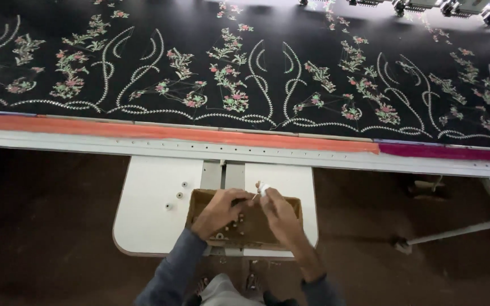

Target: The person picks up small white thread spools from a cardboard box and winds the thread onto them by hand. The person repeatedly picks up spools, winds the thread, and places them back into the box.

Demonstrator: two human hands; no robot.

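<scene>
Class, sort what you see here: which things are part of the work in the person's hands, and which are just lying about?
In hand:
left hand over the brown box
right hand pinching a small white bobbin
thread between the hands

Lying about:
three small bobbins on the white shelf
black embroidered cloth
orange strip
machine heads

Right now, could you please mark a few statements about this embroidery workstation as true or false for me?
1. Both hands are over a brown box. True.
2. The right hand holds a small white item. True.
3. The stretched fabric is white with blue stripes. False: it is black with floral embroidery.
4. The left hand rests on the fabric. False: it is at the box, on the white table.
5. An orange strip runs along the frame's near edge. True.
</scene>
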